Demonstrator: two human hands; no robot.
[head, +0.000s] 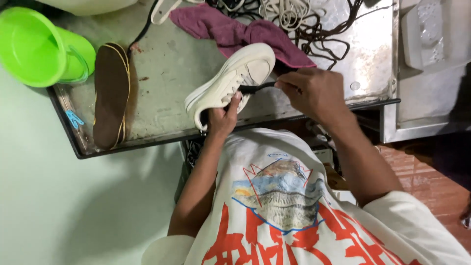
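Where the hands meet — black tool [257,88] tip hidden inside cream shoe [229,81].

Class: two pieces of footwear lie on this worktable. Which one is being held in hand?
The cream-white sneaker, gripped by the left hand; the brown insole lies flat, untouched.

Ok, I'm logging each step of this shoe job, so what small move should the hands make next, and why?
Probably draw the black tool a little further along the white shoe. The right hand pinches the tool's end with its tip at the shoe's opening, while the left hand braces the shoe from below on the metal table. What the tool is, I cannot tell.
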